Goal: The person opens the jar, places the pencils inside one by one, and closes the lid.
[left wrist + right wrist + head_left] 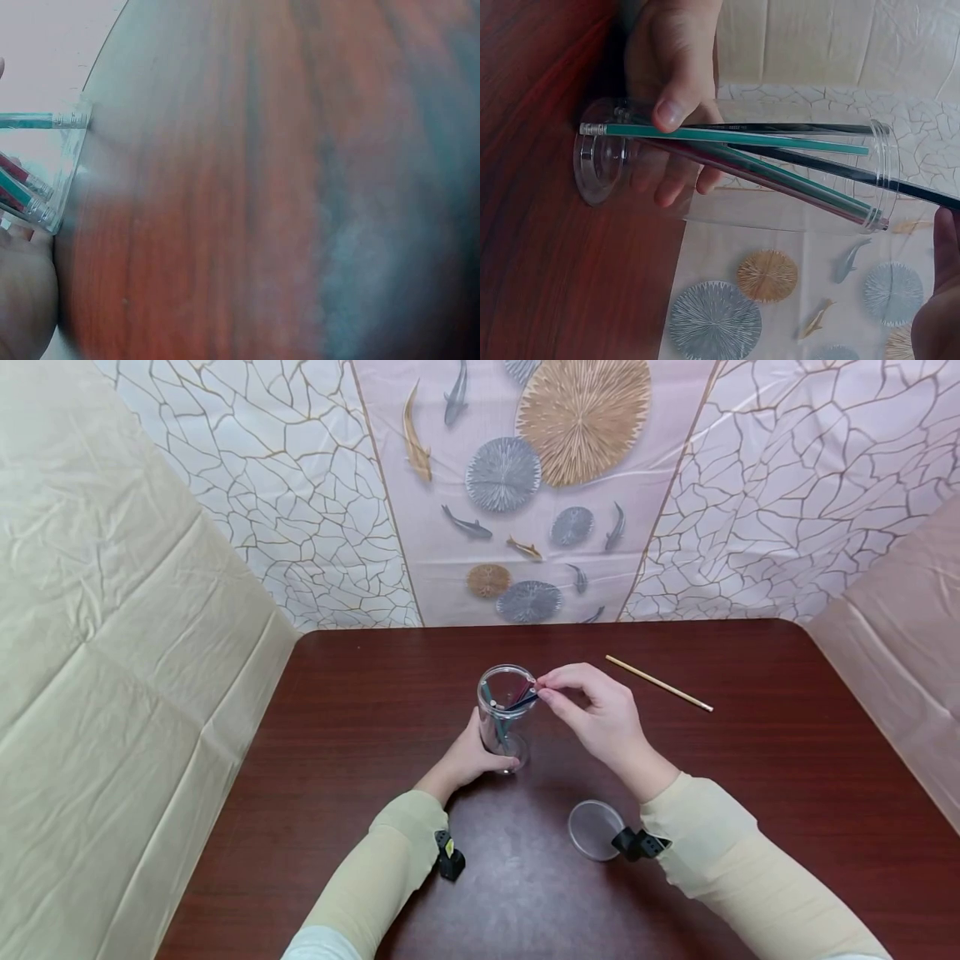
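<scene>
A tall clear jar point(516, 745) stands upright on the table, gripped around its lower body by my left hand point(467, 750). In the right wrist view, the left thumb lies across the front of the jar and the fingers show behind it. My right hand point(600, 710) is at the jar's rim, pinching a dark pencil point(922, 193) by its upper end. That pencil slants down through the mouth into the jar. Several pencils lean inside, among them a green pencil point(735, 138) and a dark red pencil point(769, 181).
A round clear lid point(592, 831) lies on the dark wooden table point(360, 718), just in front of the right wrist. Farther back on the right rests a thin yellowish stick point(660, 683). Patterned cloth point(300, 485) hangs behind the table.
</scene>
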A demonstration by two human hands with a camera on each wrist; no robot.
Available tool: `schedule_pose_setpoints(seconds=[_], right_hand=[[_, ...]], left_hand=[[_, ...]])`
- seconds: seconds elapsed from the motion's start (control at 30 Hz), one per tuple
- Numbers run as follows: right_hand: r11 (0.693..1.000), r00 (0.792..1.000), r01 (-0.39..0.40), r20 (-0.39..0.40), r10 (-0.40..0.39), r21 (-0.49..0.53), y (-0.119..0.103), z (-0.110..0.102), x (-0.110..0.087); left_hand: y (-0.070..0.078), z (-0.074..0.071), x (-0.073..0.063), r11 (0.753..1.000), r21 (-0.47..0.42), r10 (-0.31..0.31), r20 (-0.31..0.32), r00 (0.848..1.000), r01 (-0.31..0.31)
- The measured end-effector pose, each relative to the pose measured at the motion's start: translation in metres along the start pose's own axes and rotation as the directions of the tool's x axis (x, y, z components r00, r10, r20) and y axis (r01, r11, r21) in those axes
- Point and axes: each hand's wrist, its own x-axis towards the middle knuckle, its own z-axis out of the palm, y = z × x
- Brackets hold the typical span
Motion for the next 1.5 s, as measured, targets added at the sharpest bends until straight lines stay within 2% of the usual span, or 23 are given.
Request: schedule_pose_setpoints(seconds=[0.13,0.27,0.47,0.63,0.97,1.23,1.5], right_hand=[[0.999,0.999,-0.027,0.02,0.028,-0.031,0.004,-0.001,-0.001],[0.993,0.994,-0.103,0.016,0.104,-0.052,0.007,-0.003,-0.004],[0.979,0.977,-0.205,-0.054,0.205,0.0,0.012,-0.01,-0.006],[0.976,0.973,-0.218,-0.077,0.219,0.016,0.019,-0.017,-0.01],[0.963,0.96,-0.265,-0.101,0.26,-0.044,0.037,-0.029,-0.02],[0.959,0.96,-0.27,-0.097,0.261,-0.085,0.045,-0.036,-0.025],[0.923,0.94,-0.34,-0.101,0.327,-0.181,0.057,-0.05,-0.032]], left_hand=[[-0.017,0.002,0.006,1.0,-0.008,0.006,-0.021,1.0,-0.006],[-0.018,0.003,0.006,1.0,-0.003,0.008,-0.035,0.999,-0.008],[-0.018,0.003,0.004,0.999,0.034,-0.004,-0.055,0.998,0.006],[-0.017,0.003,0.004,0.998,0.054,-0.018,-0.055,0.998,0.021],[-0.016,0.003,0.004,0.999,0.04,-0.019,-0.048,0.999,0.021],[-0.015,0.002,0.003,0.998,0.051,-0.031,-0.044,0.999,0.034],[-0.013,0.003,0.002,0.998,0.053,-0.04,-0.043,0.998,0.042]])
